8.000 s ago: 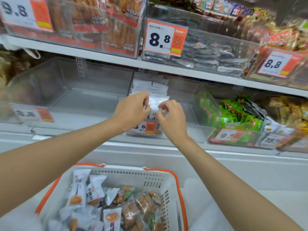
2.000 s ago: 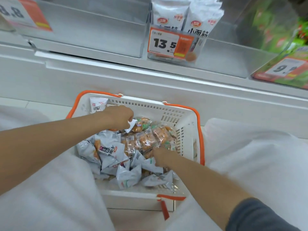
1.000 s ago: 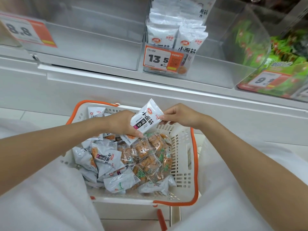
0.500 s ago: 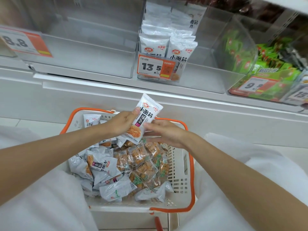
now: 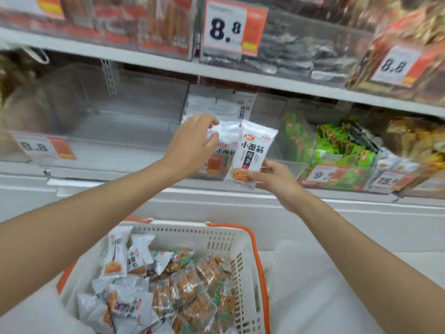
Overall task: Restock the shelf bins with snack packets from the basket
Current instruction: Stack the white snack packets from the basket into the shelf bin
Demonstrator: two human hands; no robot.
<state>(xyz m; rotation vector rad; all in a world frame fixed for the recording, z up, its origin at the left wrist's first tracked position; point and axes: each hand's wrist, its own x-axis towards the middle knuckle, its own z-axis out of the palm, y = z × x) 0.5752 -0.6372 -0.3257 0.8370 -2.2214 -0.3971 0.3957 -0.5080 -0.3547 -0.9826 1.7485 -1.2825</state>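
My right hand (image 5: 277, 178) pinches the lower edge of a white snack packet (image 5: 255, 150) and holds it upright in front of the middle clear shelf bin (image 5: 271, 109). That bin holds a row of the same white packets (image 5: 216, 104). My left hand (image 5: 192, 143) reaches into the bin, its fingers and thumb curled round the front packet (image 5: 227, 132) of the row. Below stands the white basket (image 5: 216, 239) with an orange rim. It holds several white packets (image 5: 131, 302) and clear packets of orange snacks (image 5: 190, 285).
A clear bin (image 5: 120, 131) with an 8.8 label (image 5: 41, 147) stands to the left. A bin of green packets (image 5: 337, 150) sits to the right. The upper shelf edge (image 5: 240, 75) runs just above the bins, with full bins and price labels on it.
Both hands rose from the basket to the shelf. The packet passed from my left hand to my right, and my left hand went into the bin's packet row.
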